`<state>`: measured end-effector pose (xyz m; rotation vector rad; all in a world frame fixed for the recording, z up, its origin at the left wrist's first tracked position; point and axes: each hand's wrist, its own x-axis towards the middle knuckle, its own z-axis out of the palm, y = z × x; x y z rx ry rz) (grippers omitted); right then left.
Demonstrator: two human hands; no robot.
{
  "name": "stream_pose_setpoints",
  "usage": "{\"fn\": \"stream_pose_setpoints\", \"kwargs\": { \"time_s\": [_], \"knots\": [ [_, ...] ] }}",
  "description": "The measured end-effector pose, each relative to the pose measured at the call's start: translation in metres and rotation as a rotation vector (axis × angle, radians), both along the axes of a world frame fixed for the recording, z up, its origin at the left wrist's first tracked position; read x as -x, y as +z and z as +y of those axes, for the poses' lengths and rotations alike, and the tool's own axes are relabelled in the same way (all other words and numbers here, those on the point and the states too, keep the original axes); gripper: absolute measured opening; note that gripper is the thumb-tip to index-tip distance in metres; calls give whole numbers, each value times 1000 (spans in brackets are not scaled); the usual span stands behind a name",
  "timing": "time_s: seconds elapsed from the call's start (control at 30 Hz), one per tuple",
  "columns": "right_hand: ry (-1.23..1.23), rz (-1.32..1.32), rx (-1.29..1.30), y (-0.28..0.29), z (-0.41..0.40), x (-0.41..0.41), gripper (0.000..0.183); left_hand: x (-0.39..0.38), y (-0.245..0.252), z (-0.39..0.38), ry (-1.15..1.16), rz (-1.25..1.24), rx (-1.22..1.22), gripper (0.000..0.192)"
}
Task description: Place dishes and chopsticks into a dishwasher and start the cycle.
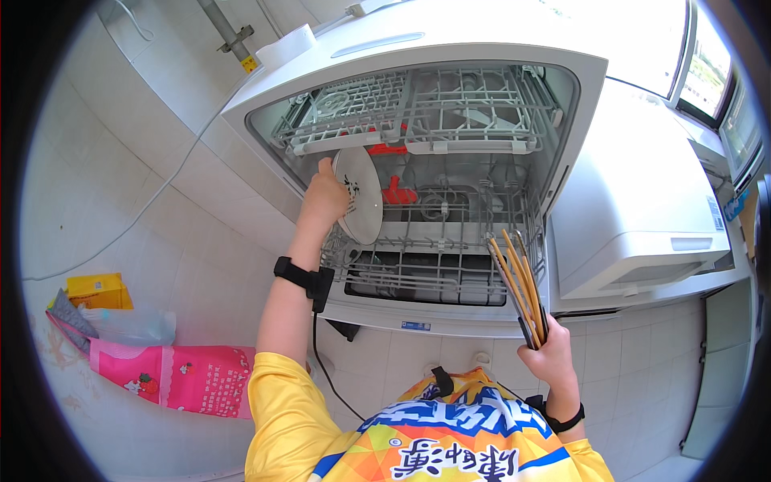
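My left hand (327, 194) grips the left edge of a white oval-looking plate (365, 202) with dark lettering on its face. The plate stands nearly upright at the left side of the dishwasher's lower rack (443, 244); whether it touches the wires cannot be told. Off to the right, my right hand (549, 352) is closed around a bundle of wooden chopsticks (523, 280) and some dark-handled utensils (530, 333), tips pointing up and away from me. The bundle is in front of the rack's right end. Above the plate is the upper rack (415, 114).
The open dishwasher (593, 78) has its door (391, 316) lowered towards me. Red parts (399, 193) show inside. A white appliance (638, 205) stands to the right. At the left lie a pink printed fabric piece (174, 376) and a yellow packet (99, 291). A cable (181, 162) runs along the wall.
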<state>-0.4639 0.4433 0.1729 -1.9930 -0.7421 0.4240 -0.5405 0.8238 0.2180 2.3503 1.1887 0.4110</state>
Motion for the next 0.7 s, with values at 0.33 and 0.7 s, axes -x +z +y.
{"fn": "stream_pose_setpoints", "kwargs": {
  "time_s": [0.33, 0.7],
  "knots": [
    [28, -5, 28, -6, 8, 4, 36, 2, 23, -9, 56, 83, -16, 42],
    [78, -10, 127, -9, 9, 6, 36, 15, 32, -7, 18, 178, -167, 38]
  ]
}}
